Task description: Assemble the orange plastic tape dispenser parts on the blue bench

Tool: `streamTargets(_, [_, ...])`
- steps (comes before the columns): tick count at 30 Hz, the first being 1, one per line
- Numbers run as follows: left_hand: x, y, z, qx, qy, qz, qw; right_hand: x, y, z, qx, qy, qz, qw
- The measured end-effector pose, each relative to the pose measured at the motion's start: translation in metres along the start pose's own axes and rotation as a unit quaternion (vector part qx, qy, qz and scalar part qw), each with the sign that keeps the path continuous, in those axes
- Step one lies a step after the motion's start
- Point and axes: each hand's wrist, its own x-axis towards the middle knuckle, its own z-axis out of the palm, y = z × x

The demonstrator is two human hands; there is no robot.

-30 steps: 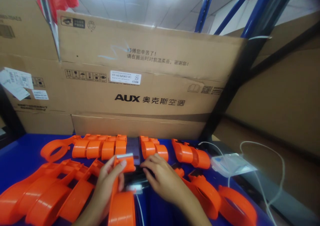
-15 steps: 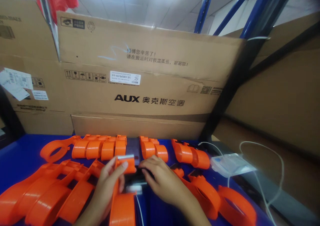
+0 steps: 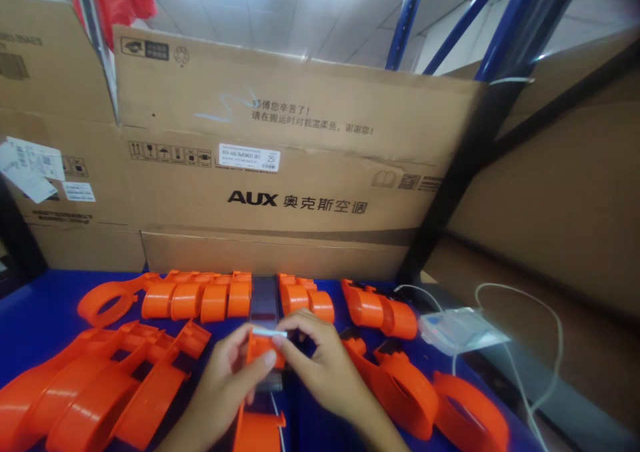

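My left hand (image 3: 227,379) and my right hand (image 3: 320,365) meet over the blue table (image 3: 40,305), both pinched on one small orange plastic piece (image 3: 263,349) with a pale strip along its top edge. Under my hands lies a dark flat part (image 3: 265,299), mostly hidden. A larger orange part (image 3: 257,432) sits below the held piece at the bottom edge; whether it joins the piece is hidden.
Rows of orange plastic shells (image 3: 200,299) and rings (image 3: 100,392) cover the table on both sides. A white device (image 3: 460,329) with a white cable (image 3: 545,345) lies at the right. Big cardboard boxes (image 3: 280,172) stand behind, blue rack posts (image 3: 405,19) above.
My right hand came off the dark part and joined my left on the small orange piece. The piece shifted right and slightly down, toward the middle.
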Motion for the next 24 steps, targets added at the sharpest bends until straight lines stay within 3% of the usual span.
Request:
streamTargets(11, [-0.003,0.011,0.006,-0.030,0.010,0.025,0.999,0.000,-0.002,0.000,0.013,0.050,-0.002,0.999])
streamTargets(20, [0.001,0.005,-0.016,-0.066,0.092,0.050,0.992,0.001,0.005,-0.021,0.007,0.111,-0.005,0.994])
streamTargets(22, [0.005,0.003,-0.023,-0.097,0.096,0.058,0.989,0.000,0.006,-0.025,-0.021,0.101,-0.019,0.994])
streamTargets(24, [0.010,0.002,-0.029,-0.119,0.088,0.059,0.987,-0.001,0.004,-0.025,-0.064,0.044,-0.038,0.996])
